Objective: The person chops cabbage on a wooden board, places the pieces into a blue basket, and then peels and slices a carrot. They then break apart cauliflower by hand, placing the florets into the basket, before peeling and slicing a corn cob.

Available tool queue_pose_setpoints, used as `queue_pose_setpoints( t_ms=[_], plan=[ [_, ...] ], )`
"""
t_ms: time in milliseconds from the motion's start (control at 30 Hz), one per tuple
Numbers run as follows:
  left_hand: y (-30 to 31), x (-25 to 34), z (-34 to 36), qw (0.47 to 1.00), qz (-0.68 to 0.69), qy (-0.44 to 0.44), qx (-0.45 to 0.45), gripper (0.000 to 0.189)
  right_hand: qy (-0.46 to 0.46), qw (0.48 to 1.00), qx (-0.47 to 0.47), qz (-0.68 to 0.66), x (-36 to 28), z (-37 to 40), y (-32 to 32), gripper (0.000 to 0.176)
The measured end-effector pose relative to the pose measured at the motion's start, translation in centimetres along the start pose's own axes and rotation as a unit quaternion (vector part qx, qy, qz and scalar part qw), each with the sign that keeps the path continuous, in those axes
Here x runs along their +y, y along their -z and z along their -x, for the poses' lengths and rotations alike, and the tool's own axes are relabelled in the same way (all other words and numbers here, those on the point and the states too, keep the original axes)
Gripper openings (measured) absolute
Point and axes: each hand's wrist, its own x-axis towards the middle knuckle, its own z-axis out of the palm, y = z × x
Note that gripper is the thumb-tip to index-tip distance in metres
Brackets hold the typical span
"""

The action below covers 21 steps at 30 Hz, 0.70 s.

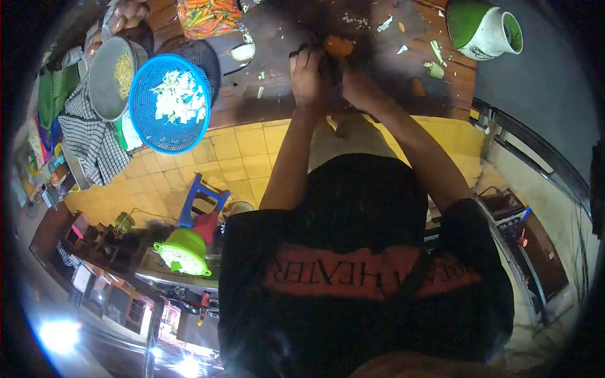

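Observation:
Both hands are close together at the near edge of the dark wooden table (265, 104). My left hand (307, 75) is curled closed over something dark that I cannot make out. Beside it, my right hand (359, 88) is closed too; its fingers are in shadow and partly hidden, so what they hold does not show. Just beyond and between the hands is an orange piece (338, 47), carrot-like in colour and blurred. Cut green and white scraps (435, 69) lie scattered to the right, near a brownish-orange piece (418, 87).
To the left, a blue basket (140, 126) holds chopped pale vegetable, next to a grey strainer (101, 88). A bag of chillies (211, 19) and a pale rounded thing (242, 51) lie beyond. A green-and-white container (482, 34) lies at the right. Behind me are a blue stool (195, 195) and green colander (201, 242).

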Motion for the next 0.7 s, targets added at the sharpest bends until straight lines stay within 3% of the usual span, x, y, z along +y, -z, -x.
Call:
queue_pose_setpoints(
  t_ms=[200,300,367,500,600,633,667,700],
  plan=[
    [0.5,0.7,0.3,1.000,-0.019,0.003,-0.020,0.014,-0.089,0.982,-0.126,0.107,-2.6,0.4,4.1,0.046],
    [0.4,0.6,1.0,0.998,-0.050,0.029,-0.019,0.012,-0.080,0.983,-0.092,0.138,-2.2,0.7,3.9,0.045],
    [0.7,0.3,0.9,0.996,-0.062,-0.050,-0.038,0.011,-0.076,0.984,-0.101,0.126,-2.0,0.4,4.2,0.046],
    [2.4,-0.5,1.2,0.990,-0.106,-0.077,-0.054,0.012,-0.045,0.992,-0.061,0.097,-0.8,0.2,4.3,0.038],
    [5.4,-1.9,1.3,0.994,-0.095,0.013,0.046,0.018,0.018,0.994,0.002,0.107,-1.3,0.4,5.9,0.026],
    [6.8,-0.7,0.7,0.991,-0.097,0.083,0.042,0.020,0.017,0.994,0.011,0.106,-1.5,0.6,6.4,0.026],
    [7.9,0.6,0.1,0.983,-0.098,0.154,0.038,0.023,0.006,0.997,-0.013,0.080,-1.8,0.7,7.0,0.027],
    [8.0,0.4,-0.2,0.983,-0.099,0.146,0.040,0.023,-0.003,0.998,-0.037,0.055,-2.0,0.9,7.5,0.029]
  ],
)
